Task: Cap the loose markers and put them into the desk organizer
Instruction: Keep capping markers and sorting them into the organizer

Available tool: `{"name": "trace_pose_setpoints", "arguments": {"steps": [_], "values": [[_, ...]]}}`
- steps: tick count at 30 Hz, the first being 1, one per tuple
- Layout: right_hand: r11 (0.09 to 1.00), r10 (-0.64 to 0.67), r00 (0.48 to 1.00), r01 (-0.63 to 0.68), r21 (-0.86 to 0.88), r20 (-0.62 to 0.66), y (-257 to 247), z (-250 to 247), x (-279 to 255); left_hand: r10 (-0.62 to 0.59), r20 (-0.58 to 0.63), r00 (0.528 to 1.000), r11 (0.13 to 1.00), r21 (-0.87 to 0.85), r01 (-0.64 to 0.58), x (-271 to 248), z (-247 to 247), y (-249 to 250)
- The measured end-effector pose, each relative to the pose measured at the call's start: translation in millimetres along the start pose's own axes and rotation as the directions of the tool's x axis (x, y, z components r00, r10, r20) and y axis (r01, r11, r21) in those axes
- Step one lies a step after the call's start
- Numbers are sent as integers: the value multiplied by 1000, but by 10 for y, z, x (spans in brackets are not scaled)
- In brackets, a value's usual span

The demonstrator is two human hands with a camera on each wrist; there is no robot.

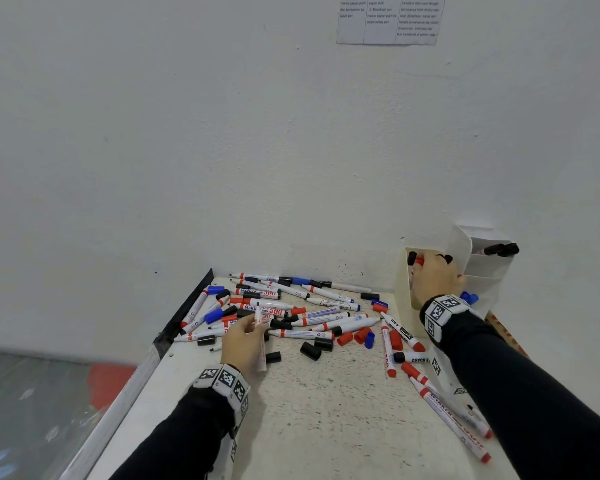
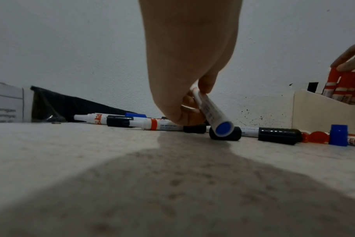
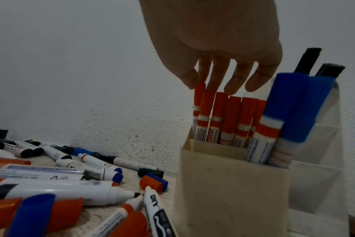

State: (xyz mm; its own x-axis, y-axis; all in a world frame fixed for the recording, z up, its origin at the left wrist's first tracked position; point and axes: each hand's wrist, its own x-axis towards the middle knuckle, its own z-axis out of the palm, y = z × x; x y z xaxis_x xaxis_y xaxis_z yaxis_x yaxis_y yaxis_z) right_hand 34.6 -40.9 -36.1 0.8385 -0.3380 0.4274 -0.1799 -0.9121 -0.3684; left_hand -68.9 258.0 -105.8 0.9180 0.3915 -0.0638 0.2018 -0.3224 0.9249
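Note:
Many loose markers and caps lie heaped at the back of the speckled table. My left hand pinches one white marker and holds it tilted over the heap; its flat blue end points at the left wrist camera. My right hand hovers over the cream desk organizer. Its straight fingers touch the tops of several capped red markers standing in the front compartment, the thumb beside the tallest cap. Blue-capped markers stand beside them.
Loose black, red and blue caps lie mid-table. More markers lie under my right forearm. Black markers stand in the organizer's rear white section. A black strip edges the table's left side; the wall is close behind.

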Motion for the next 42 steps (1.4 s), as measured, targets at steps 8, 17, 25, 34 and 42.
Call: {"name": "trace_pose_setpoints", "arguments": {"steps": [8,17,25,34,42], "values": [[983,-22,992,44,-176,124,-18,23,-84,21,12,1000,999,31,-22,-13,16,0],[989,28,981,1,-151,192,-87,-4,-180,48,27,998,997,62,-50,-10,18,-8],[985,-173,975,169,42,139,-535,70,-576,73,26,997,996,46,-75,16,63,-20],[894,-340,446,427,137,828,-905,307,-1163,82,49,995,994,65,-85,74,69,-81],[865,-278,389,498,54,878,-816,478,-1298,100,53,994,992,69,-104,82,88,-100]]}}
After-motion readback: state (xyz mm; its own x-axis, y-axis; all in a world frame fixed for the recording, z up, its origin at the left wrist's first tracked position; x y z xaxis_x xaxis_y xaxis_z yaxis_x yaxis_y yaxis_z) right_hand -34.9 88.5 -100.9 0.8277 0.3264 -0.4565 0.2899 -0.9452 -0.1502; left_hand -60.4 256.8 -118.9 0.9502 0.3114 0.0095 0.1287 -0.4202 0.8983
